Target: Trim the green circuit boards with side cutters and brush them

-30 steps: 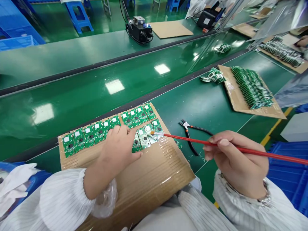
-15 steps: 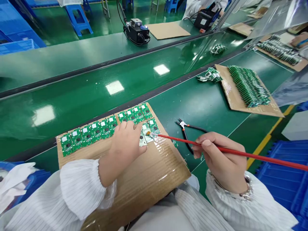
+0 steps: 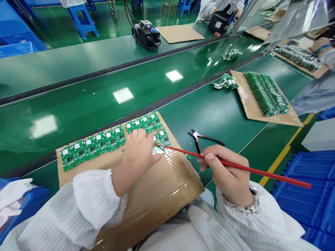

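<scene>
A thin red-handled paintbrush (image 3: 272, 175) is pinched between the fingers and thumb of my right hand (image 3: 227, 170). Its bristle tip rests at a green circuit board (image 3: 158, 148) just right of my left hand (image 3: 138, 150). That left hand lies over the boards with its thumb spread apart, hiding some of them; its fingertips are partly out of sight. A row of green circuit boards (image 3: 90, 148) with white squares and dark round parts runs along the far edge of a cardboard sheet (image 3: 159, 198). More boards lie in a second, shorter row by the brush.
Side cutters (image 3: 196, 135) with black and orange handles lie beyond my right hand. Another cardboard sheet (image 3: 244, 101) bears stacked boards (image 3: 264, 94), with a loose pile of boards (image 3: 225, 82) beside it. Blue crates (image 3: 303, 188) stand at right. A co-worker's hand (image 3: 319, 44) shows far right.
My right hand and the paintbrush have shifted left, the brush tip moving across the board toward my left hand. The left hand stays over the boards. The view has shifted slightly.
</scene>
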`<action>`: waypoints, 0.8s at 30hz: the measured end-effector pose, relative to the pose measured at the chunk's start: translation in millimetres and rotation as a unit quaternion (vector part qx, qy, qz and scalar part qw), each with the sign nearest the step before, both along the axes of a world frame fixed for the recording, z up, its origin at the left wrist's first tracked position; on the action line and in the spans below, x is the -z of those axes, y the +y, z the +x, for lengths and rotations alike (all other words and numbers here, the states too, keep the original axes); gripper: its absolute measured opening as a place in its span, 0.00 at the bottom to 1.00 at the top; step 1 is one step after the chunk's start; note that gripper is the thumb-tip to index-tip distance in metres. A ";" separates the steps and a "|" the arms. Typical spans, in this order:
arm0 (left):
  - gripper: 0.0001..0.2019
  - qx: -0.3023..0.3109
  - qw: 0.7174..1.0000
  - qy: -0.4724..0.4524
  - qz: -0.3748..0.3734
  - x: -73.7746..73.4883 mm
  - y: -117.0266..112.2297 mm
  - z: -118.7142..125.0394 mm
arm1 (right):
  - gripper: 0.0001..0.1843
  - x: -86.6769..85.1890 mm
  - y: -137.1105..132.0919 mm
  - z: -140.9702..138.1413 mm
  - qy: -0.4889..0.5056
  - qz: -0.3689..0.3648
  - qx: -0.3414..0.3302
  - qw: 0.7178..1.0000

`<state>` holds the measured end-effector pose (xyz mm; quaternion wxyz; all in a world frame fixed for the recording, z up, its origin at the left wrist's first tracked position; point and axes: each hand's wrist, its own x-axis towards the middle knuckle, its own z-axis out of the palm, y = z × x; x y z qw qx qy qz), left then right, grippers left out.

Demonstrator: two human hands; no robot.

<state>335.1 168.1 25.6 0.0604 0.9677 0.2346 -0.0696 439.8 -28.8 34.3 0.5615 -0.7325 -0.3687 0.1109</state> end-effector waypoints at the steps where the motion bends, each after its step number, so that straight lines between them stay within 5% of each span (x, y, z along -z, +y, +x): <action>1: 0.30 0.000 1.000 0.000 0.000 0.1 0.3 0.3 | 0.09 -0.4 0.2 -0.1 -0.004 -0.006 -0.005 1.000; 24: 0.25 -0.005 1.000 0.006 0.005 1.6 -1.5 2.0 | 0.12 -15.5 -8.9 -1.3 -0.034 -0.059 -0.020 0.997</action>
